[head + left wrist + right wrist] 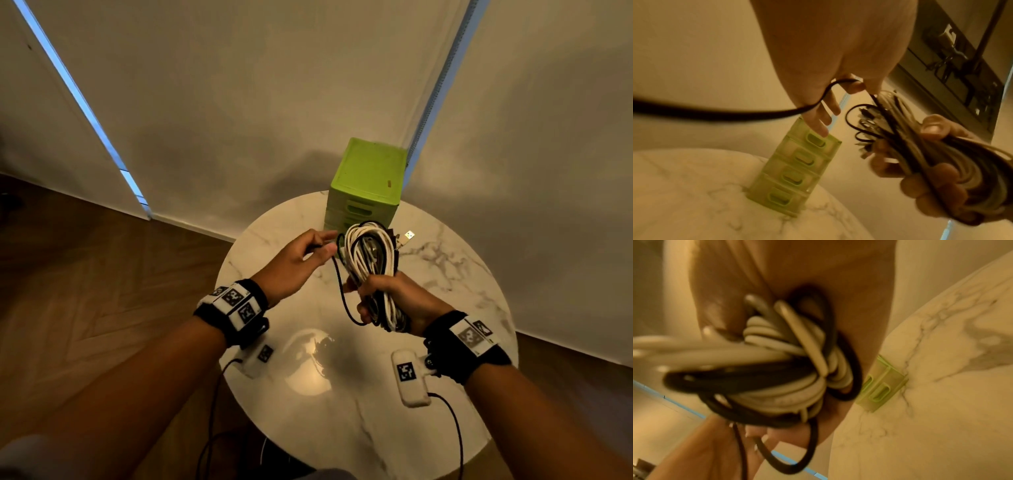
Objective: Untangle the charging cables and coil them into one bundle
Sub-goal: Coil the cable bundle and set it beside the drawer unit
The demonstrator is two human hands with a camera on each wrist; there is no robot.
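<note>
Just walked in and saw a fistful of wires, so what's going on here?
A person is coiling charging cables above a round marble table. Their right hand grips the bundle of white and black cables, while the left hand pinches a loose black cable running to it. A green drawer unit stands behind.

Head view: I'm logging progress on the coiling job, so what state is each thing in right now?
cable bundle: coiled in loops, white and black mixed, held above the table.
black cable: loose, hanging in a slack loop outside the bundle.
right hand: grips the bundle's lower part.
left hand: pinches the black cable.
green drawer unit: upright on the table, the drawers visible look shut.
</note>
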